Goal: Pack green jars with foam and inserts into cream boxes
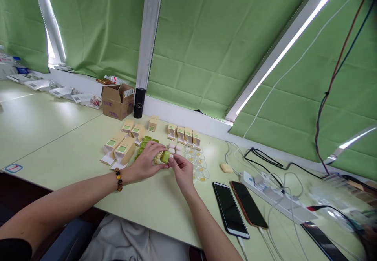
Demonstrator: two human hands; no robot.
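Between the thumb and fingers of my left hand [147, 161] is a small rounded green case [165, 157]. My right hand [183, 171] is closed in a pinch at the case's right side, where a small white part shows; whether that part belongs to the case I cannot tell. Several similar green pieces [144, 143] lie behind my left hand, partly hidden by it. Just beyond the fingers are small pale pink and white pieces [174, 147]. Clear plastic cups [201, 164] with yellowish centres stand in rows right of my right hand.
Open cream cartons [125, 151] stand at the left, and more cartons [184, 134] line the back. A cardboard box [117, 102] and a black tumbler [139, 103] stand farther back. Two phones [231, 210], a power strip [277, 198] and loose cables occupy the right.
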